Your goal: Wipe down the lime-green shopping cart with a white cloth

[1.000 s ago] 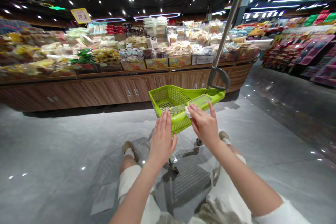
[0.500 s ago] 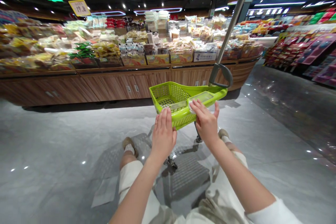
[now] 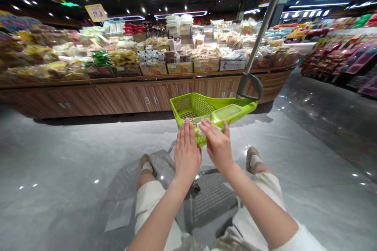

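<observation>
A lime-green wheeled shopping basket (image 3: 188, 102) stands on the grey floor in front of my legs, tilted, with a long grey pull handle (image 3: 266, 19) rising to the upper right. My left hand (image 3: 187, 153) lies flat against the basket's near wall, fingers straight and together, holding nothing. My right hand (image 3: 217, 144) rests on the near rim right beside it, fingers pressed down on a small white wipe (image 3: 202, 128) that peeks out under the fingertips. The basket looks empty inside.
A long wooden display counter (image 3: 132, 96) piled with packaged food runs behind the basket, with a yellow price sign (image 3: 96, 12) above. Colourful shelves (image 3: 338, 55) line an aisle at right. My shoes (image 3: 146, 161) sit on the glossy floor either side of the basket.
My right hand has slid left along the basket's near rim with the wipe, ending close beside my left hand. The left hand has kept its place on the basket wall.
</observation>
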Tool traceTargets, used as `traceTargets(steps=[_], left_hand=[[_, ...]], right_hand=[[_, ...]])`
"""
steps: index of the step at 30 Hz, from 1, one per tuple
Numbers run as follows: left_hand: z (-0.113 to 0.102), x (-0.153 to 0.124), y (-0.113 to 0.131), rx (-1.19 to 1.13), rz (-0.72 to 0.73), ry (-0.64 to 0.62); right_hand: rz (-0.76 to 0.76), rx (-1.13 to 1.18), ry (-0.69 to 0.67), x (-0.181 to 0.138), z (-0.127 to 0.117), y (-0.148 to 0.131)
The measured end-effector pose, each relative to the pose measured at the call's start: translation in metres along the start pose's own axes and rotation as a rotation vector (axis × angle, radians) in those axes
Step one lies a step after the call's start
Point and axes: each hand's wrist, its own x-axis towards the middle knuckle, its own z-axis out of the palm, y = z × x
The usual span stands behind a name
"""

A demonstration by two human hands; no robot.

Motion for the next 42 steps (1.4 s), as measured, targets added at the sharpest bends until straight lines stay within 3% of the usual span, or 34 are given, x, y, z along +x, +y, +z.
traceTargets(steps=[4,9,15,20,24,26,31,37,42], left_hand=[[0.0,-0.002,-0.004,0.047,0.041,-0.035],[0.001,-0.004,-0.004,0.04,0.054,-0.04],[0.008,-0.005,0.006,0.033,-0.035,0.029],[0.006,-0.004,0.01,0.015,-0.032,-0.019],[0.007,-0.005,0.009,0.047,-0.029,-0.02],[0.008,-0.005,0.009,0.029,-0.02,-0.011],[0.009,-0.005,0.013,-0.009,-0.023,-0.009],[0.008,-0.006,0.015,-0.025,-0.031,0.007],[0.008,-0.006,0.016,-0.027,-0.04,-0.028]], right_hand=[[-0.096,0.041,-0.056,-0.001,-0.001,-0.003],[0.107,-0.059,0.084,0.0,-0.006,0.013],[-0.045,0.022,-0.025,-0.005,0.003,-0.007],[0.146,0.008,0.126,-0.007,0.005,0.003],[0.015,0.107,-0.007,-0.011,0.006,-0.011],[-0.025,0.089,-0.037,-0.01,0.003,-0.004],[0.151,-0.02,0.119,-0.006,-0.003,0.018],[-0.043,0.039,-0.042,-0.008,-0.004,0.005],[0.135,-0.026,0.107,-0.005,-0.003,0.009]])
